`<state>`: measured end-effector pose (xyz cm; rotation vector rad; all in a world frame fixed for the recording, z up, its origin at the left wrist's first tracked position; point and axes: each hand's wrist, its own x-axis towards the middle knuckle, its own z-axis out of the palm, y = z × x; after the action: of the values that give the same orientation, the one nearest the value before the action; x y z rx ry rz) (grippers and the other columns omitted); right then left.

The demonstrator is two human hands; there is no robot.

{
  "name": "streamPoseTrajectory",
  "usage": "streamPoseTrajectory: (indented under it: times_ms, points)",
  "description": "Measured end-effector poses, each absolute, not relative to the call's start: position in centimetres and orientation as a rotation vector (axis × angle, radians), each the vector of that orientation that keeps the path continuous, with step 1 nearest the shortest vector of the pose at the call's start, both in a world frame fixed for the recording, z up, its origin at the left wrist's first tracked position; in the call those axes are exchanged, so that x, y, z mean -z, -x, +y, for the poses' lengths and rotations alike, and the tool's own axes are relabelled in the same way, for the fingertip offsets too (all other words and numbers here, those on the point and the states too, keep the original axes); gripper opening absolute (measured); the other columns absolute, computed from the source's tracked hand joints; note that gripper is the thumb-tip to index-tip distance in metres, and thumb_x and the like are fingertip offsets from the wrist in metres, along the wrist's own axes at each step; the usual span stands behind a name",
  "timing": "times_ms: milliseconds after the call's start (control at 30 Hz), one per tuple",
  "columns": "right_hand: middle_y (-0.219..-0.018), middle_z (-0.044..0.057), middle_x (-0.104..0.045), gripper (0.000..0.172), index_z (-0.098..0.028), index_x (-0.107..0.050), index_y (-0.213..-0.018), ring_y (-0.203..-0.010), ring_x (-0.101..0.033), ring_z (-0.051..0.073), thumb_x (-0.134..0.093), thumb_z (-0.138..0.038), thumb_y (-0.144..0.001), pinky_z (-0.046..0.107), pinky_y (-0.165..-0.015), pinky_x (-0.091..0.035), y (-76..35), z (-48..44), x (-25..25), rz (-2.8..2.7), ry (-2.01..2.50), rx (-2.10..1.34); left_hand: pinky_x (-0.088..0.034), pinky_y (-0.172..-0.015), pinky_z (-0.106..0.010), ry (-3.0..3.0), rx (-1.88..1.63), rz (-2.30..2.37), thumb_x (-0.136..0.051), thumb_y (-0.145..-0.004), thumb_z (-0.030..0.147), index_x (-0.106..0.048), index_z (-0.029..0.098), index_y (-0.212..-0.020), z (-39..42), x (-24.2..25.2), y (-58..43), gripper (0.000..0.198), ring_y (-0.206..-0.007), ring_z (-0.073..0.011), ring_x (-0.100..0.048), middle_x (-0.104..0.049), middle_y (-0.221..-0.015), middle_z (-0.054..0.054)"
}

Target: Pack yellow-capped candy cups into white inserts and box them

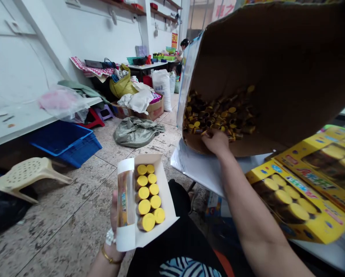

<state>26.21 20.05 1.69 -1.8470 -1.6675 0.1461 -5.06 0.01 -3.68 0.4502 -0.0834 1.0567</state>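
Observation:
My left hand (114,215) is closed round the far side of an open small box (160,165) with white inner flaps and a clear window. Two rows of small tubs with yellow lids (144,192) stand inside it. My right hand (217,141) reaches into a large brown carton (264,50) tipped on its side, at the near edge of a heap of small yellow-lidded tubs (215,113). Its fingers are bent down among the tubs; what they hold, if anything, is hidden.
Yellow window boxes (330,225) filled with tubs lie at the right on a white table (198,175). At the left are a blue crate (82,142), a cream stool (30,173) and a white table (30,119). A grey-green sack (136,132) lies on the floor. A person (184,46) sits far back.

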Motion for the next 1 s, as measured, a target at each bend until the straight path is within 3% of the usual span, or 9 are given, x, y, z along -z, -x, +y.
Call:
streamPoseTrajectory:
  times_ms: [133,233,300,500,600,667,767,900,1000]
  points:
    - [-0.093,0.004,-0.073,0.042,-0.017,-0.063,-0.12,-0.083,-0.072,0.02,-0.062,-0.037,-0.083,0.035,-0.076,-0.059,-23.5,15.5,-3.0,-1.569,1.446,-0.675,-0.035,-0.117,-0.05,-0.456,-1.002,-0.118,-0.043,-0.099,0.054,-0.061,0.027,-0.136,0.5,4.5,5.0,0.049,-0.129,-0.0271,-0.059,-0.07,-0.131,-0.008]
    - [-0.091,0.002,-0.072,0.04,-0.02,-0.063,-0.115,-0.081,-0.072,0.018,-0.071,-0.032,-0.078,0.034,-0.075,-0.061,-21.3,10.4,-4.0,-1.41,1.049,-1.203,-0.033,-0.116,-0.055,-0.464,-1.073,-0.003,-0.048,-0.096,0.055,-0.062,0.027,-0.134,0.6,5.2,4.8,0.05,-0.134,-0.0306,-0.054,-0.069,-0.134,-0.009]
    - [-0.093,0.002,-0.072,0.034,-0.021,-0.065,-0.107,-0.085,-0.071,0.017,-0.076,-0.03,-0.076,0.031,-0.077,-0.059,-20.0,7.0,-4.6,-1.5,0.981,-1.279,-0.034,-0.115,-0.055,-0.454,-1.142,0.098,-0.046,-0.096,0.055,-0.063,0.023,-0.132,0.4,5.7,4.4,0.051,-0.138,-0.0329,-0.05,-0.067,-0.136,-0.01]
    - [-0.108,0.006,-0.067,0.03,-0.02,-0.067,-0.11,-0.094,-0.063,0.016,-0.07,-0.014,-0.08,0.028,-0.079,-0.054,-16.2,1.7,-4.2,-2.051,0.825,-0.981,-0.044,-0.105,-0.045,-0.378,-1.274,0.203,-0.028,-0.103,0.05,-0.067,0.016,-0.127,-0.4,5.8,3.1,0.057,-0.125,-0.0291,-0.061,-0.074,-0.121,-0.006]
    - [-0.099,0.007,-0.068,0.021,-0.015,-0.067,-0.103,-0.089,-0.059,0.018,-0.064,-0.016,-0.083,0.031,-0.081,-0.052,-15.0,1.2,-3.0,-2.267,0.719,-0.838,-0.046,-0.103,-0.045,-0.383,-1.247,0.182,-0.011,-0.106,0.04,-0.07,0.017,-0.123,-0.8,5.5,3.1,0.065,-0.119,-0.0258,-0.065,-0.076,-0.117,-0.002]
    - [-0.089,0.005,-0.068,0.012,-0.016,-0.068,-0.093,-0.081,-0.055,0.018,-0.063,-0.023,-0.085,0.033,-0.08,-0.05,-14.6,1.2,-2.4,-2.434,0.688,-0.713,-0.046,-0.104,-0.044,-0.419,-1.235,0.128,-0.022,-0.106,0.039,-0.07,0.017,-0.124,-1.0,5.9,3.5,0.056,-0.117,-0.0259,-0.067,-0.075,-0.119,-0.002]
    - [-0.087,0.005,-0.066,0.019,-0.018,-0.07,-0.086,-0.076,-0.048,0.019,-0.066,-0.037,-0.084,0.032,-0.073,-0.047,-14.5,1.6,-2.0,-2.604,0.657,-0.57,-0.047,-0.108,-0.039,-0.436,-1.199,0.051,-0.051,-0.097,0.037,-0.069,0.019,-0.127,-1.0,7.5,4.3,0.039,-0.114,-0.025,-0.069,-0.074,-0.124,-0.005]
    - [-0.101,0.005,-0.061,0.034,-0.024,-0.075,-0.104,-0.082,-0.049,0.019,-0.069,-0.051,-0.084,0.031,-0.073,-0.046,-14.9,2.5,-2.1,-2.706,0.566,-0.517,-0.048,-0.108,-0.045,-0.44,-1.109,0.011,-0.048,-0.098,0.04,-0.066,0.02,-0.132,-0.7,8.1,4.7,0.044,-0.12,-0.0294,-0.066,-0.072,-0.129,-0.008]
    - [-0.1,0.005,-0.06,0.033,-0.025,-0.076,-0.102,-0.083,-0.051,0.019,-0.067,-0.053,-0.086,0.032,-0.072,-0.046,-14.8,2.9,-2.1,-2.729,0.6,-0.458,-0.049,-0.107,-0.047,-0.5,-1.02,-0.065,-0.042,-0.1,0.043,-0.063,0.023,-0.136,-0.7,6.7,4.2,0.047,-0.124,-0.0316,-0.063,-0.073,-0.126,-0.004]
